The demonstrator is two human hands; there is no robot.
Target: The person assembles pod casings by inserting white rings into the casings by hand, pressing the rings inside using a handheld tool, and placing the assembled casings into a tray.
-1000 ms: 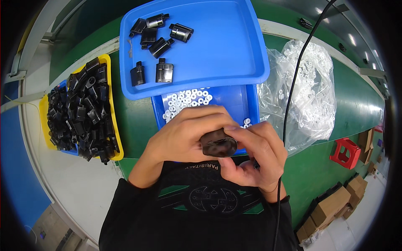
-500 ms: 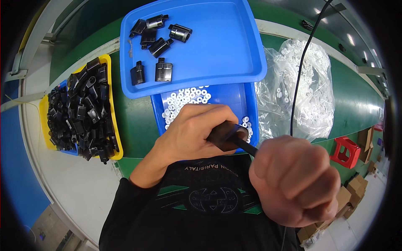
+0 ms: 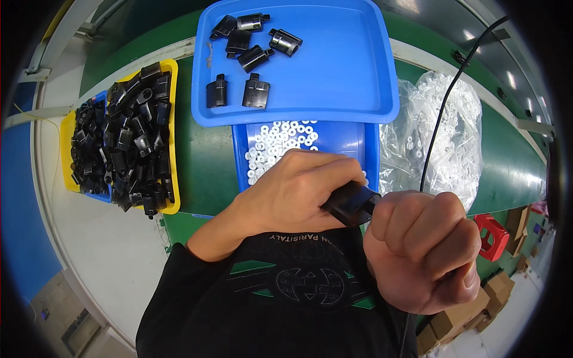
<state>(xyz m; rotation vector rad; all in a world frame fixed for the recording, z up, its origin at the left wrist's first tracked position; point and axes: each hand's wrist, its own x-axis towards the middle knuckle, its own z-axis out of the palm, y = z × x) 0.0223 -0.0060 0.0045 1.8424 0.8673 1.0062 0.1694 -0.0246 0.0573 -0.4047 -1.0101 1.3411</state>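
Observation:
My left hand (image 3: 298,191) grips a black plastic part (image 3: 352,204) close to my chest, its open end turned to the right. My right hand (image 3: 424,250) is a closed fist pressed against that end. A thin black tool shown earlier is now hidden inside the fist. A black cable (image 3: 441,107) runs from the upper right down behind the right hand. Just beyond my hands stands a small blue bin (image 3: 371,149) of white rings (image 3: 280,140). A large blue tray (image 3: 334,71) behind it holds several black parts (image 3: 253,56).
A yellow bin (image 3: 175,137) heaped with black parts (image 3: 125,137) sits at the left on the green belt (image 3: 203,161). A clear plastic bag (image 3: 441,137) of white pieces lies at the right. A red object (image 3: 492,235) and cardboard boxes (image 3: 453,322) are on the floor.
My right hand left the black part, drew back as a fist with a thin black tool, and now presses against the part's end. The left hand kept holding the part.

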